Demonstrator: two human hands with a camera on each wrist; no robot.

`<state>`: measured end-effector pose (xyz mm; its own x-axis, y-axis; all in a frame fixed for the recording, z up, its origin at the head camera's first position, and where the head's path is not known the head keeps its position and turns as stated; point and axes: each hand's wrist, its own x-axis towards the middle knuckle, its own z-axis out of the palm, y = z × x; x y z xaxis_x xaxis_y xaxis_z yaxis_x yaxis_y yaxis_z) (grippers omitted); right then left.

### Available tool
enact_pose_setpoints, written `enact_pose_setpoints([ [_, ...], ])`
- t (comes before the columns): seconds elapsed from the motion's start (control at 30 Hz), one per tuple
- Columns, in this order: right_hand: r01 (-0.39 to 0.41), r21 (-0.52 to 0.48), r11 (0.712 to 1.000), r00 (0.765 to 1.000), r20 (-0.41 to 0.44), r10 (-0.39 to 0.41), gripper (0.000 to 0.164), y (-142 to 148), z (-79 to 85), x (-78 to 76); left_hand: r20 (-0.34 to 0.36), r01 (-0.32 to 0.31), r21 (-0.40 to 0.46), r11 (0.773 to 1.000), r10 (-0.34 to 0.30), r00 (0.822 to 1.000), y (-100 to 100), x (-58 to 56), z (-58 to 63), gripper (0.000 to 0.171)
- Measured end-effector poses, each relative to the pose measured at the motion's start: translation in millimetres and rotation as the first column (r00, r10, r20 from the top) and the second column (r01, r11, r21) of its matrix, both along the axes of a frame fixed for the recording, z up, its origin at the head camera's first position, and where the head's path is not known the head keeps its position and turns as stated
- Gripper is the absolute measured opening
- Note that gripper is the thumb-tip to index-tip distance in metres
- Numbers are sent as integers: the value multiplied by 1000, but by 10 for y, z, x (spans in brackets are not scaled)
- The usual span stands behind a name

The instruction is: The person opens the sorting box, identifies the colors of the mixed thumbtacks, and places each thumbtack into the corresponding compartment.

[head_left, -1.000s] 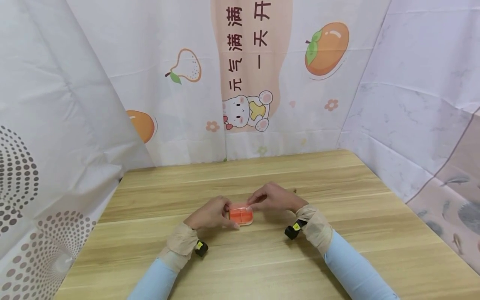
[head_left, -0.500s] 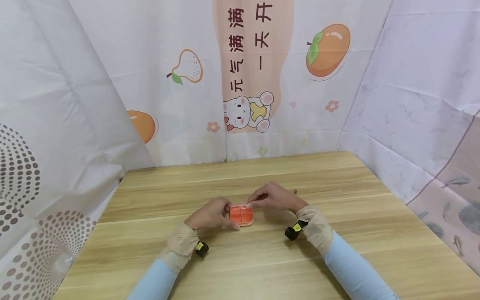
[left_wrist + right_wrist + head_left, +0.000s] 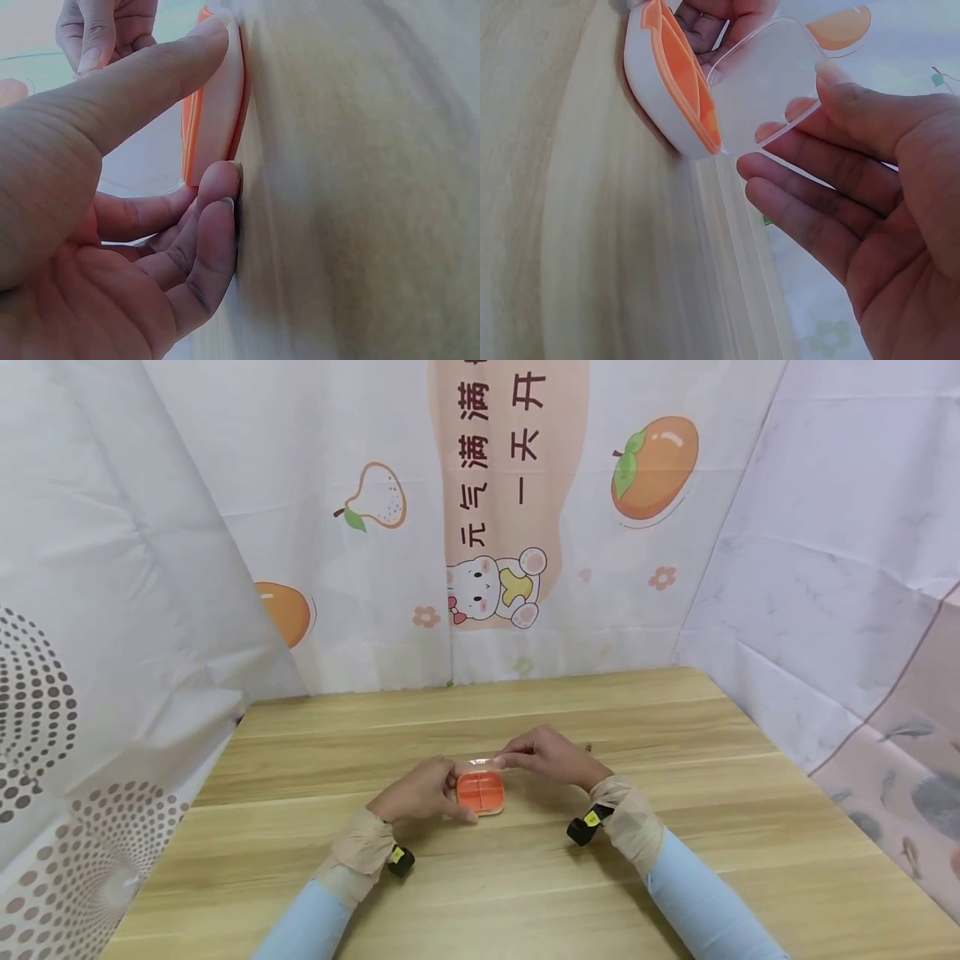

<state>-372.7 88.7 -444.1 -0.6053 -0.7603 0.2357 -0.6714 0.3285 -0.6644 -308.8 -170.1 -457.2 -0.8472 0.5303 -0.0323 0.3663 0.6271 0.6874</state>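
Observation:
A small pill box (image 3: 481,793) with a white shell and orange divided compartments sits on the wooden table. Its clear lid (image 3: 757,79) is raised at the far side, so the compartments show uncovered in the head view. The left hand (image 3: 422,792) grips the box from the left, thumb on the near side (image 3: 217,112) and fingers at the far side. With thumb and fingers, the right hand (image 3: 551,755) pinches the edge of the lid; its lower fingers are extended in the right wrist view.
The wooden table (image 3: 525,893) carries a small dark spot (image 3: 588,747) beyond the right wrist. A printed curtain (image 3: 375,643) hangs behind the table, with more cloth at the left and right. Each wrist bears a small black camera (image 3: 401,861).
The right hand has swung the clear lid up and back, away from the orange compartments. The left hand stays on the box in nearly the same place.

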Motion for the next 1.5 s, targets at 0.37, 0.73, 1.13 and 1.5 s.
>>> enact_pose_setpoints([
  [0.37,63,-63,996,993,107,-56,21,-36,-31,12,-20,-31,-34,999,30,999,-1,22,27,55],
  [0.73,167,-105,980,979,132,-153,26,-94,-73,34,-23,-55,-81,995,53,998,15,30,64,58],
  [1.13,271,-145,952,952,185,-243,33,-147,-132,35,1,-64,-67,996,64,998,26,38,76,54],
  [1.5,340,-115,933,923,230,-308,34,-171,-114,77,32,-71,-57,996,73,997,15,43,74,53],
])
